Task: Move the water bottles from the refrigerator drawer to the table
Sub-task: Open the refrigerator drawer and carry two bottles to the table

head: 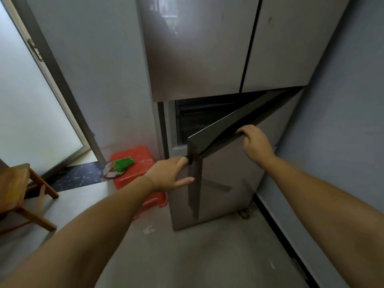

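Now we swing lower refrigerator door (224,179) ajar: right hand (256,140) clamped on top edge, left hand (171,173) open-fingered against side edge. Drawer dark; water bottles unseen. Likely heavy, slick; we grab mid-body.

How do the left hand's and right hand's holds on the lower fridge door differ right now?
The left hand is on the free side edge of the lower door, fingers extended; the right hand curls over its top edge. The left hand sits lower and farther from the hinge side than the right hand. Both touch the same partly open door; no bottles are visible.
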`<state>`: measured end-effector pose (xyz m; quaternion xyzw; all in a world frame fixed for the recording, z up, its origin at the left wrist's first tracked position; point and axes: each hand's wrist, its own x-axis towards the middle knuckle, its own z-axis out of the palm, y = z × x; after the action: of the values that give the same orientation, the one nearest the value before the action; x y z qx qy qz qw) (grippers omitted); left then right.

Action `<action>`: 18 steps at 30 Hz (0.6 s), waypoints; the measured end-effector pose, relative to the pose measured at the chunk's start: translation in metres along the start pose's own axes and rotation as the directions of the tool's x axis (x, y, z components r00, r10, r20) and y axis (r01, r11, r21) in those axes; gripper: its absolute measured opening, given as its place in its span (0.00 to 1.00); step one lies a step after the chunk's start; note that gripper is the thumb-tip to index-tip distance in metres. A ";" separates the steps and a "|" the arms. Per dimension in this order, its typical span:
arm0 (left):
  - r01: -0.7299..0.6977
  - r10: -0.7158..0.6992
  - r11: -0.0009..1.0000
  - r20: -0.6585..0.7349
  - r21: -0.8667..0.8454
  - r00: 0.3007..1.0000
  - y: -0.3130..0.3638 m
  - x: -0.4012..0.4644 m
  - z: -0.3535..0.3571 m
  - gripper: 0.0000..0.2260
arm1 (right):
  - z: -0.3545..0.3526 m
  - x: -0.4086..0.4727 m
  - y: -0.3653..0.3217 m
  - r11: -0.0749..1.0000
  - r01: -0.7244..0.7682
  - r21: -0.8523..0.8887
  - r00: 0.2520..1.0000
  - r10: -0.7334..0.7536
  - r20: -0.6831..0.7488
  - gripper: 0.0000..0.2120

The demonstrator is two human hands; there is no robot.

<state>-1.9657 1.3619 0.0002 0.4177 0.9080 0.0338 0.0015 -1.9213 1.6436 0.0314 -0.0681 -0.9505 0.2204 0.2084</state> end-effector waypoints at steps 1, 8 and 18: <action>-0.005 0.004 1.000 -0.031 -0.019 1.000 0.014 -0.005 -0.001 0.24 | -0.007 -0.013 0.004 1.000 -0.010 0.027 0.999 0.011 -0.031 0.17; -0.120 0.038 0.952 -0.279 -0.283 0.960 0.130 0.024 -0.007 0.23 | -0.090 -0.103 0.037 0.944 -0.217 0.248 0.931 0.276 -0.238 0.15; -0.489 0.500 0.866 -0.140 0.106 0.855 0.285 0.180 -0.035 0.33 | -0.211 -0.148 0.085 0.816 -0.375 -0.441 0.721 0.555 0.414 0.39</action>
<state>-1.8680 1.6808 0.0577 0.6326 0.7677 0.0368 -0.0950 -1.6939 1.7694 0.1113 -0.2785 -0.9436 0.1156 -0.1365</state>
